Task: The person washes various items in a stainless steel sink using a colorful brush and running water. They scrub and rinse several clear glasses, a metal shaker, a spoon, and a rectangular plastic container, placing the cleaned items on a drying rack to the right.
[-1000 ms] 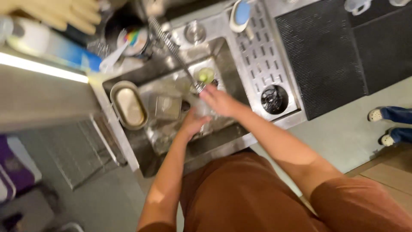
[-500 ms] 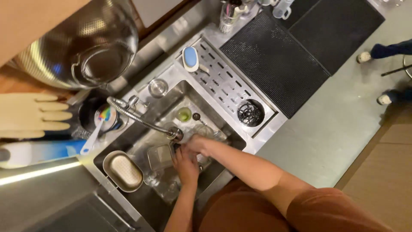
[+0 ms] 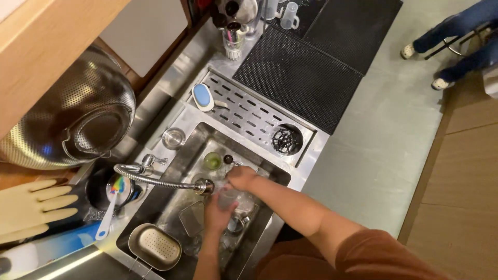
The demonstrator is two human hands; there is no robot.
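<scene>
My left hand hides most of the clear glass I hold under the faucet head, my right hand covers its rim, and the colander runs off the left edge.

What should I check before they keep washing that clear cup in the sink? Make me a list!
1. Left hand grips the clear cup: ok.
2. Right hand on the cup's rim: ok.
3. Faucet head beside the cup, over the sink: ok.
4. Water running: cannot tell.
5. Cup clean inside: cannot tell, hands cover it.
6. Room in the sink: not ok, a small green cup and other dishes crowd it.
</scene>
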